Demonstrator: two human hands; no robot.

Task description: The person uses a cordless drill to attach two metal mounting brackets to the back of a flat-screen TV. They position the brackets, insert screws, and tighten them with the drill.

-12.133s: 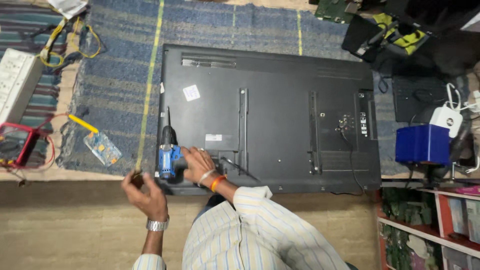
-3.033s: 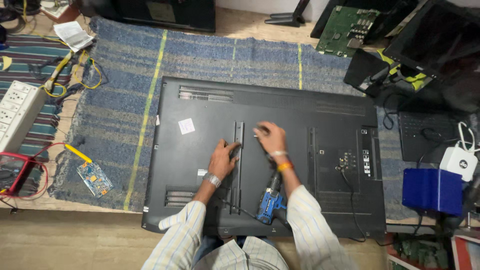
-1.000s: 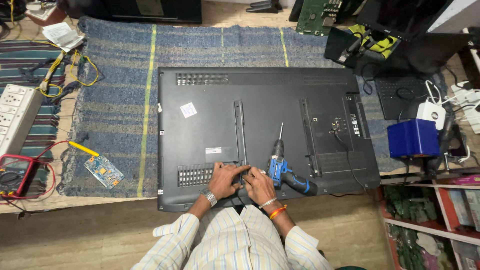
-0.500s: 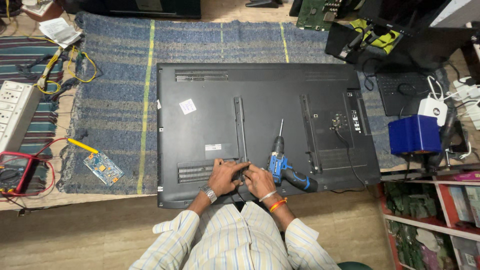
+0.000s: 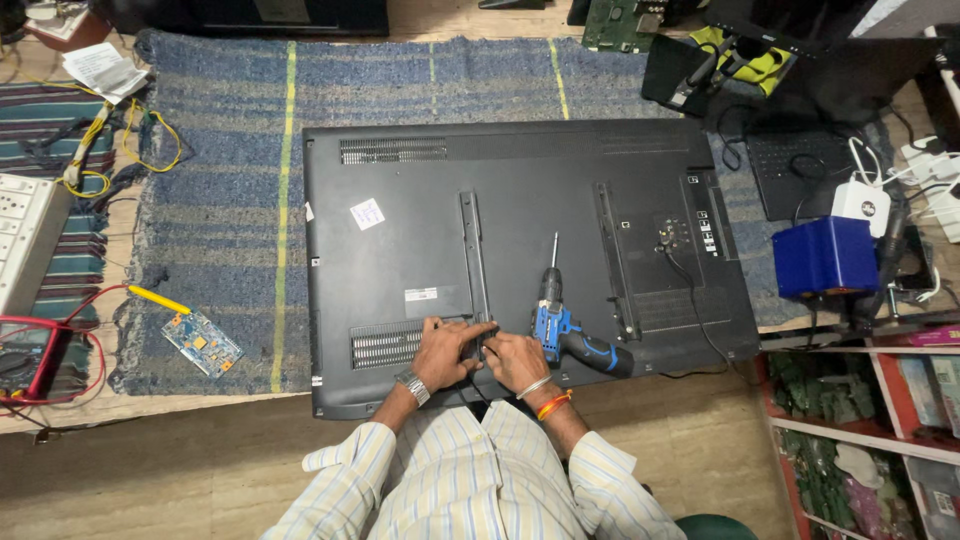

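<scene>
A large black flat-screen television [image 5: 520,180] lies face down on a blue woven rug, its back panel up. My left hand [image 5: 447,350] and my right hand [image 5: 516,358] meet at the lower end of the vertical metal mounting bar [image 5: 473,260], fingers pinched around a small part there that is too small to make out. A blue cordless drill [image 5: 568,330] lies on the panel just right of my right hand, bit pointing away from me. Neither hand touches it.
A small green circuit board [image 5: 201,343] and a yellow probe lie on the rug at the left, beside a red-leaded meter [image 5: 30,355]. A blue box [image 5: 823,255] and white adapter sit at the right. Cables, a white power strip and shelves ring the rug.
Over the last second both hands stay at the bar's lower end and the drill lies where it was. Earlier the hands were spread higher on the panel, and before that one held the drill.
</scene>
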